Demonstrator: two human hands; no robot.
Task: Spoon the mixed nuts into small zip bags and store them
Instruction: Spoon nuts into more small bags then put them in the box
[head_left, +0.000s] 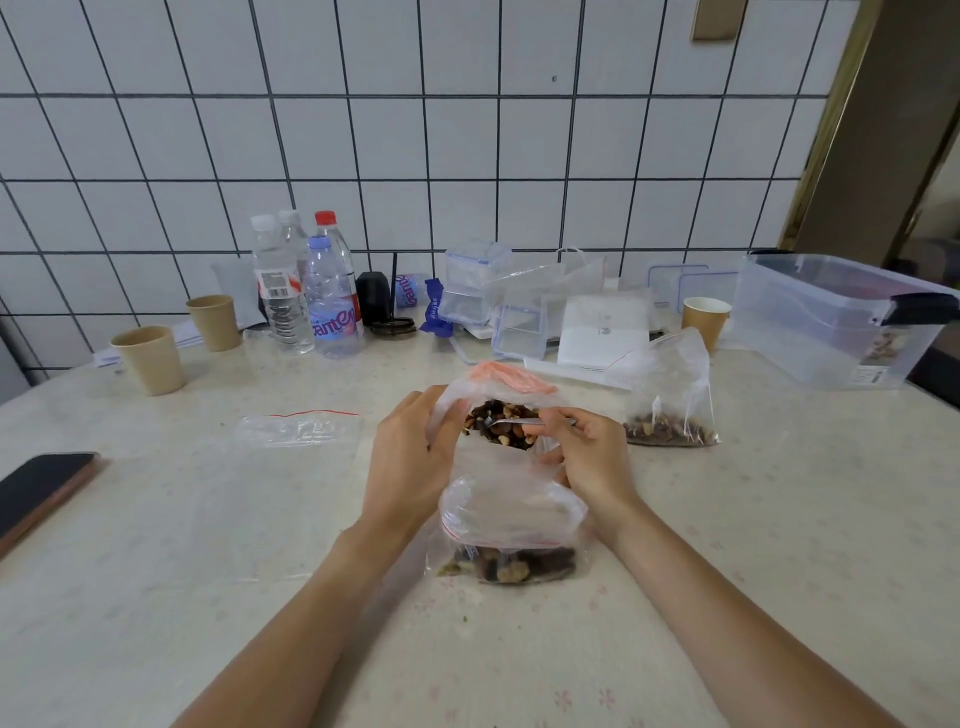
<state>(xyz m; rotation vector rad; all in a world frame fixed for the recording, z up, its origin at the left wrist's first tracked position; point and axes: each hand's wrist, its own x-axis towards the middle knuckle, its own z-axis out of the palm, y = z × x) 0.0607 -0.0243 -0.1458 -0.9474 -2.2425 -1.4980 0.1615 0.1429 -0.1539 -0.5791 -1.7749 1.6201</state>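
Observation:
A large clear bag of mixed nuts (501, 423) stands open at the table's middle. My left hand (410, 457) grips its left rim and holds the mouth wide. My right hand (584, 457) holds a metal spoon (511, 423) whose bowl lies in the nuts. Just in front, a small zip bag (511, 525) with a red seal strip stands open, with some nuts at its bottom. A second small bag with nuts (670, 410) stands to the right. An empty zip bag (298, 428) lies flat at the left.
A phone (39, 491) lies at the left edge. Paper cups (150, 358) and water bottles (332, 301) stand at the back left. Clear food boxes (475, 283), a white packet (602, 330), another cup (705, 319) and a large clear storage bin (836, 325) line the back right.

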